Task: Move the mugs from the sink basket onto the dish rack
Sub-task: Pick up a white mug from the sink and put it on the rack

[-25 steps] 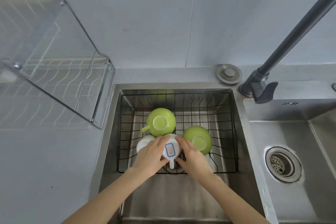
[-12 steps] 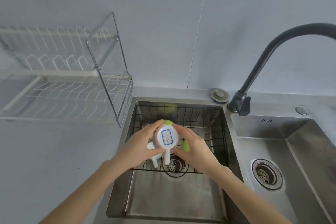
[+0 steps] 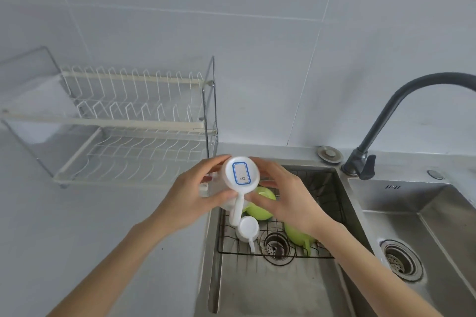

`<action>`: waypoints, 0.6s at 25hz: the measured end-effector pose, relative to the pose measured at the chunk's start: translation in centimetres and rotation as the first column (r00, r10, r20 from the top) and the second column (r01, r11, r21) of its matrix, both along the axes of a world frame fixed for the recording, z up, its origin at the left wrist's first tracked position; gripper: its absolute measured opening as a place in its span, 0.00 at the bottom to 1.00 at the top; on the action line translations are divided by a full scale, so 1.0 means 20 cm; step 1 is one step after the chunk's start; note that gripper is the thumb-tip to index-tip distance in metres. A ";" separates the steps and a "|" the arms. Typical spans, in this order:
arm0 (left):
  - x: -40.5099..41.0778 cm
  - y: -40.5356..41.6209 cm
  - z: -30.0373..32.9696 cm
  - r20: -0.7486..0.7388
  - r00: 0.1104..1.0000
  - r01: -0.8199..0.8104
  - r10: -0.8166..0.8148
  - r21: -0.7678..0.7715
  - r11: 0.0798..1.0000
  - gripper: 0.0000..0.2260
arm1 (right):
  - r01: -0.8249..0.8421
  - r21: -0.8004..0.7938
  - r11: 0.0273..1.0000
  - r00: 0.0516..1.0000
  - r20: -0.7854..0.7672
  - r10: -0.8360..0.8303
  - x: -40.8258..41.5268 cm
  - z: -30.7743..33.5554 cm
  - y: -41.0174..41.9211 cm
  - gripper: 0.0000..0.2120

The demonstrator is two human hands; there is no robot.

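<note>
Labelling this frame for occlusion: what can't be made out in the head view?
- Held white mug: its mouth faces away; the left hand and right hand cover its sides.
- Label on its base: writing too small to read for sure.
- Green mugs in the sink basket: partly hidden by the held mug and right hand.
- Dish rack: left end blurred, washed out.
- Faucet: spout cut off by the right edge.

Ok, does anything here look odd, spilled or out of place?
Nothing stands out. The white mug is held upside down between the left hand and right hand; the others sit inverted in the sink basket. No spills.
</note>
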State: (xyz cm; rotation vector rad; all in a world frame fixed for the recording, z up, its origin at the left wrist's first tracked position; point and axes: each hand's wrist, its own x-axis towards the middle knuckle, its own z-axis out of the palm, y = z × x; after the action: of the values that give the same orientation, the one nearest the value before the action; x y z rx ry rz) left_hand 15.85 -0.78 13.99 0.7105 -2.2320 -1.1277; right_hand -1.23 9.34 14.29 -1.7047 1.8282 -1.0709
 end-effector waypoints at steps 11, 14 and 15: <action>0.43 -0.32 0.31 -0.148 0.989 0.015 -0.025 -0.067 0.998 0.21 | -0.053 -0.040 0.998 0.991 -0.123 0.048 0.41 0.43 -0.33 0.31; 0.48 -0.45 0.39 -0.149 0.988 0.018 -0.034 -0.108 0.994 0.22 | -0.066 -0.030 0.997 0.973 -0.224 0.058 0.46 0.54 -0.46 0.30; 0.49 -0.50 0.42 -0.154 0.987 0.023 -0.041 -0.116 0.993 0.22 | -0.064 -0.027 0.998 0.968 -0.244 0.055 0.47 0.57 -0.50 0.30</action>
State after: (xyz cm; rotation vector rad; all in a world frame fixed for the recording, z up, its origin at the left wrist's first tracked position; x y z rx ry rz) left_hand 25.59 -10.75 22.37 0.5227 -2.1614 -1.0252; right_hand 8.25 -0.67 25.78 -1.9732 1.8985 -0.9068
